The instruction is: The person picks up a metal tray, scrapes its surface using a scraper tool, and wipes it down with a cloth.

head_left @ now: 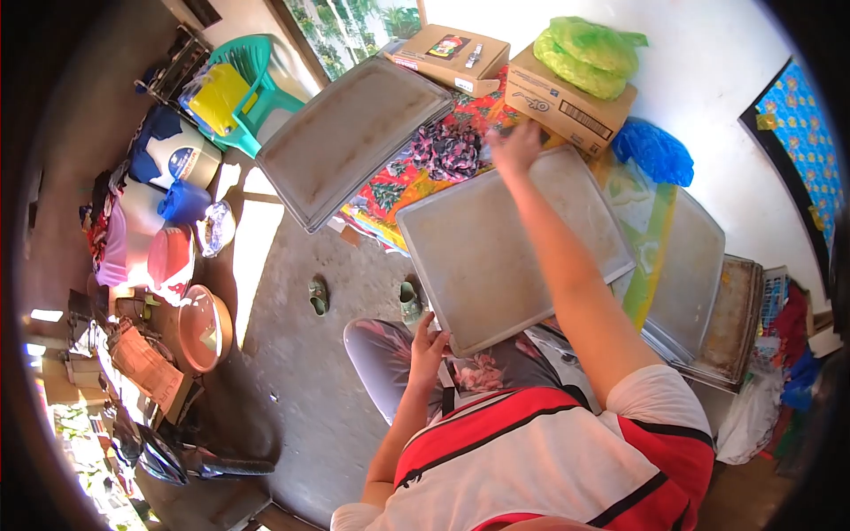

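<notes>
A grey metal baking tray (513, 248) lies tilted across my lap and the edge of the cloth-covered table. At its near left corner my left hand (428, 350) grips the rim. My right hand (515, 149) is stretched over the tray's far edge, blurred by motion, so its fingers are unclear. Just left of it lies a crumpled dark cloth with pink flowers (444, 149). A second baking tray (354, 133), brown-stained, rests further left on the table.
Two cardboard boxes (567, 97) (456, 53) stand at the back, one under a green plastic bag (589, 57). A blue bag (653, 152) lies beside them. More trays (726, 319) are stacked at right. Slippers (319, 295) and a basin (204, 327) are on the floor.
</notes>
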`<act>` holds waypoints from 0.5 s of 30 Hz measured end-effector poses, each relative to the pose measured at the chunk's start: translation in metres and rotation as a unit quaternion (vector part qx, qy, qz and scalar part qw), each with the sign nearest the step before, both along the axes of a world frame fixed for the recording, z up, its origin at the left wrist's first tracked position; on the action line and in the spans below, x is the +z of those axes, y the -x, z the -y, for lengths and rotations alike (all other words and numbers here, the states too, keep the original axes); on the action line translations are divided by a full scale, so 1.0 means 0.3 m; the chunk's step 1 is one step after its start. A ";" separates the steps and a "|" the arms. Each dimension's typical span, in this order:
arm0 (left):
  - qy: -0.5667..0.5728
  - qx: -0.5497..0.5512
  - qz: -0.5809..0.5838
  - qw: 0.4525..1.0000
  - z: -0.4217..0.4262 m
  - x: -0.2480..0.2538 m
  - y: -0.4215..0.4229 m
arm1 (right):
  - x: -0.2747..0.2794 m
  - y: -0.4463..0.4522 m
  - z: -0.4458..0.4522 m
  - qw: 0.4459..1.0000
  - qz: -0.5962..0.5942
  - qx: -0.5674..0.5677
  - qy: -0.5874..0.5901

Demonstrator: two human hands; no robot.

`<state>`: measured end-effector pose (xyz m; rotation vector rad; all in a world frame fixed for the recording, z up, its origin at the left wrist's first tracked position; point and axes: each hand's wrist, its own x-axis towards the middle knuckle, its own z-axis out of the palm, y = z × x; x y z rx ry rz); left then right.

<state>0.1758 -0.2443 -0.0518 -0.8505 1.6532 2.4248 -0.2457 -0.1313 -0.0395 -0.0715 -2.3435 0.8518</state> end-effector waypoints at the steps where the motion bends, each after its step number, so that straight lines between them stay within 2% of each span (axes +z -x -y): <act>1: 0.023 -0.002 -0.008 1.000 0.001 -0.009 0.008 | 0.055 -0.042 0.042 0.994 0.038 0.106 0.007; 2: 0.046 -0.005 -0.015 0.999 0.003 -0.023 0.016 | 0.095 -0.082 0.084 0.976 0.044 0.210 0.049; 3: 0.070 -0.010 -0.023 0.997 0.005 -0.030 0.022 | 0.042 -0.070 0.153 0.980 -0.005 0.197 0.002; 5: 0.082 -0.009 -0.010 0.997 -0.007 0.018 0.049 | 0.036 -0.085 0.233 0.968 0.043 0.240 -0.053; 6: 0.088 -0.008 -0.005 0.996 -0.009 0.036 0.063 | 0.070 -0.124 0.257 0.964 0.097 0.233 -0.085; 8: 0.102 -0.036 -0.012 0.994 0.007 0.027 0.068 | 0.089 -0.130 0.270 0.923 0.217 0.294 -0.124; 9: 0.107 -0.048 -0.016 0.993 0.013 0.019 0.063 | 0.074 -0.111 0.267 0.912 0.206 0.303 -0.184; 12: 0.108 -0.058 -0.011 0.992 0.056 -0.005 0.023 | 0.042 -0.090 0.222 0.931 0.151 0.330 0.044; 15: 0.074 -0.044 0.001 0.996 0.065 0.048 -0.004 | 0.152 -0.202 0.073 0.912 0.041 0.352 0.206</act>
